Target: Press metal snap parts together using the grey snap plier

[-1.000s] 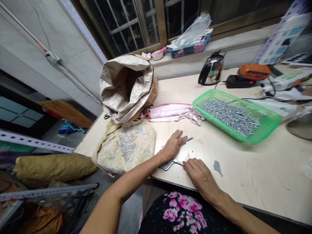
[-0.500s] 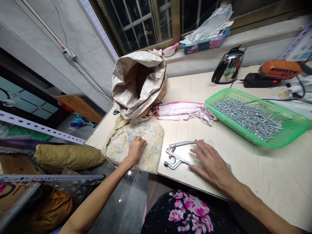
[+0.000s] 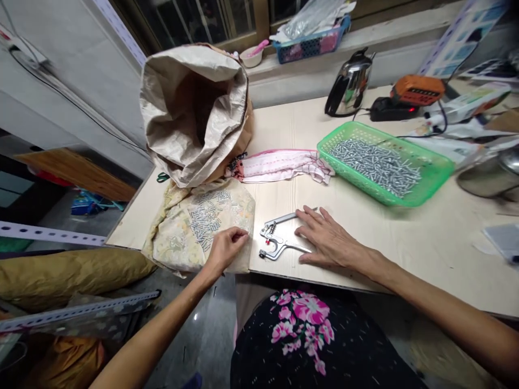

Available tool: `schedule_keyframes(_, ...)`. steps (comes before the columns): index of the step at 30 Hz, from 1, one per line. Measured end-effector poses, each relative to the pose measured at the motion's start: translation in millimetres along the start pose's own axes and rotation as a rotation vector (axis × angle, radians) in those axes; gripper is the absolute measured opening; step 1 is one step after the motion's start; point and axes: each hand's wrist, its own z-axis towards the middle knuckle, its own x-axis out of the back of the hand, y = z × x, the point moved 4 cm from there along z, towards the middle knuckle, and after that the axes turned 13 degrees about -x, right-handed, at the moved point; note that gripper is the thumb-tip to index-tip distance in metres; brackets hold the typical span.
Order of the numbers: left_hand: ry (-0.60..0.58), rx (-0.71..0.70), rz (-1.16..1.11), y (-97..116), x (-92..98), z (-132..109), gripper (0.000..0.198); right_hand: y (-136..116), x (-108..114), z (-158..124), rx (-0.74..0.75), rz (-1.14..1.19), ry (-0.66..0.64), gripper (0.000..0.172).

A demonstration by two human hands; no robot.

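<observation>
My right hand (image 3: 326,240) lies flat with fingers spread on the handles of metal pliers (image 3: 275,243) on the table. My left hand (image 3: 225,249) is pinched at the right edge of a flowered cloth (image 3: 174,246), fingers closed on a small metal pin that barely shows. A pile of small metal pins (image 3: 205,219) lies on that cloth, just left of my left hand.
A crumpled paper sack (image 3: 190,108) stands open behind the cloth. A green basket (image 3: 436,173) full of metal pins sits at the right. Pink cloth (image 3: 279,165), a kettle (image 3: 348,84), an orange charger (image 3: 417,89) and a window-sill basket (image 3: 310,46) lie beyond.
My left hand left the pliers, reached onto the pin pile, then drew back to the cloth's right edge in a pinch. My right hand moved onto the pliers' handles and flattened.
</observation>
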Motion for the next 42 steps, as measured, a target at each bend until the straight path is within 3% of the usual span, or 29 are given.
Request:
schedule_keyframes(4,-0.064,0.191,-0.279,7,-28.6,-7,0.029,-12,1,-6,0.022,-0.009,0.065,0.043)
schedule_keyframes(7,-0.106,0.255,-0.338,8,-35.7,-6,0.032,-21,-1,-8,0.009,-0.006,0.109,0.016)
schedule_keyframes(9,-0.149,0.294,-0.362,9,-37.3,-4,0.033,-25,-5,-8,0.004,-0.016,0.156,0.009)
schedule_keyframes(14,-0.212,0.338,-0.373,10,-39.8,4,0.036,-33,-11,-11,0.002,-0.066,0.336,0.024)
schedule_keyframes(24,-0.245,0.259,-0.219,17,-38.9,1,0.039,-40,0,-18,0.03,-0.151,0.467,0.032)
schedule_keyframes(28,-0.328,0.234,-0.131,19,-38.3,6,0.037,-38,-3,-15,0.017,-0.163,0.453,0.032)
schedule_keyframes(32,-0.481,0.315,-0.129,13,-41.5,10,0.041,-36,-10,-12,0.003,-0.109,0.418,0.029)
schedule_keyframes(37,-0.546,0.359,-0.191,9,-44.6,12,0.041,-23,-10,-7,-0.054,0.014,0.18,0.007)
schedule_keyframes(42,-0.558,0.378,-0.208,7,-45.8,11,0.044,9,0,4,-0.109,0.072,0.048,0.088)
